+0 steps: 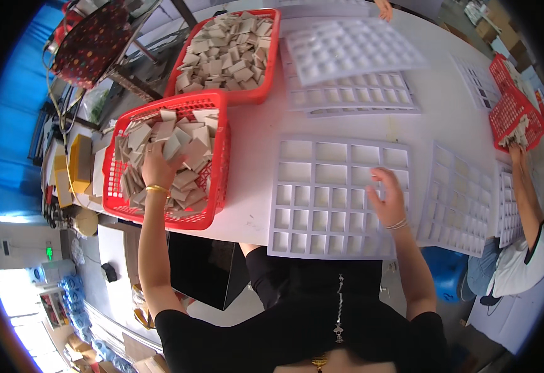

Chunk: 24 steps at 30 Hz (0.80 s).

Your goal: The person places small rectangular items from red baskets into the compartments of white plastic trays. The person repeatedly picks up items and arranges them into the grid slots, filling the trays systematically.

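Observation:
My left hand point(157, 166), with a gold bangle at its wrist, reaches into a red plastic basket point(221, 161) heaped with small beige and grey flat tiles point(188, 175). Its fingers and thumb close around a pale tile point(172, 147) on top of the heap; the fingertips are partly hidden. Over the right side of a white tray point(317, 179) divided into square and rectangular compartments hovers my right hand point(389, 200). Its thumb and fingers are apart, with nothing between them. The tray lies at the table's near edge, and its compartments look bare.
Behind the near basket stands a second red basket point(274, 59) of tiles. Stacked white trays point(353, 93) lie at the back, and another tray point(455, 193) lies to the right. At the far right, a co-worker's hands point(517, 151) touch a red basket point(516, 118).

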Each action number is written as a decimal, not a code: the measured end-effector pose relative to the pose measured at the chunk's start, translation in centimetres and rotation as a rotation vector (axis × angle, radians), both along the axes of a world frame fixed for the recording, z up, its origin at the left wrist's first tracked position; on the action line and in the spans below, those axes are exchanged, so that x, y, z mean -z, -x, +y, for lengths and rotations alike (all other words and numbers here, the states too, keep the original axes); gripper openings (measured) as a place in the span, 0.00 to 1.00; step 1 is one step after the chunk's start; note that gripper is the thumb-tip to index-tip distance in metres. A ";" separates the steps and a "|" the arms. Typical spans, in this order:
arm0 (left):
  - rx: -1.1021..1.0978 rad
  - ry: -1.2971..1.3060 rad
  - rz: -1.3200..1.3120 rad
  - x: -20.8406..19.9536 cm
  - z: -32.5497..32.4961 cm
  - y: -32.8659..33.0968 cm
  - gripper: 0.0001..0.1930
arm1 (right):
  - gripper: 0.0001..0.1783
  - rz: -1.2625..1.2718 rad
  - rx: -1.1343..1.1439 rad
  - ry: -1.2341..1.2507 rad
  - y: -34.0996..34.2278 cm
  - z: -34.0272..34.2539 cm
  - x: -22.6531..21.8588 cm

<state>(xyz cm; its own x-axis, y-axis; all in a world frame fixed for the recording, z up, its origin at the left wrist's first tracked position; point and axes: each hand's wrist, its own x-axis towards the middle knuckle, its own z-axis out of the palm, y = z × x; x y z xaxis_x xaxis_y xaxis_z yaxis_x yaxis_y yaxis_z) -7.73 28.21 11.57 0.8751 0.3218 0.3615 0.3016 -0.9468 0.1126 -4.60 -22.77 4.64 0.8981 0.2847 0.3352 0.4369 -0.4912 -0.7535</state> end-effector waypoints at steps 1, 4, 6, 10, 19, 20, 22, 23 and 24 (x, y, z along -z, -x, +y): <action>0.030 -0.010 -0.096 -0.1 -1.1 -0.3 0.31 | 0.19 0.016 -0.020 -0.027 0.4 0.7 0.1; 0.142 0.011 -0.140 -1.5 -5.8 -1.3 0.32 | 0.21 0.137 -0.097 -0.061 1.3 2.6 0.6; 0.316 0.094 -0.114 -1.5 -9.5 -1.2 0.32 | 0.21 0.344 -0.146 -0.253 1.9 4.2 0.2; 0.792 0.046 0.028 0.6 -19.7 0.4 0.35 | 0.21 0.779 -0.279 -0.794 3.0 6.9 -1.5; 0.843 0.308 0.209 6.1 -25.9 -3.2 0.31 | 0.24 0.737 0.153 -0.644 1.9 1.2 1.9; 0.820 0.303 0.236 6.7 -26.1 -4.2 0.31 | 0.24 0.706 0.197 -0.664 1.8 0.1 2.4; 0.754 0.278 0.319 8.5 -27.2 -6.1 0.29 | 0.24 0.661 0.258 -0.696 1.6 -1.1 2.7; 0.746 0.257 0.317 9.3 -27.7 -7.1 0.28 | 0.23 0.650 0.275 -0.708 1.6 -1.5 2.8; 0.741 0.238 0.316 10.3 -28.1 -8.1 0.28 | 0.23 0.637 0.295 -0.720 1.7 -1.9 2.8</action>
<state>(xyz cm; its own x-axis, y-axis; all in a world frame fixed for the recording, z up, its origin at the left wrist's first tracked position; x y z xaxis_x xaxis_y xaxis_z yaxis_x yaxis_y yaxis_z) 0.35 0.09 1.26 0.9387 -0.3398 0.0590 -0.3383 -0.8739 0.3492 -6.29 -24.70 1.81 0.9719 -0.0593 -0.2279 -0.2171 0.1501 -0.9645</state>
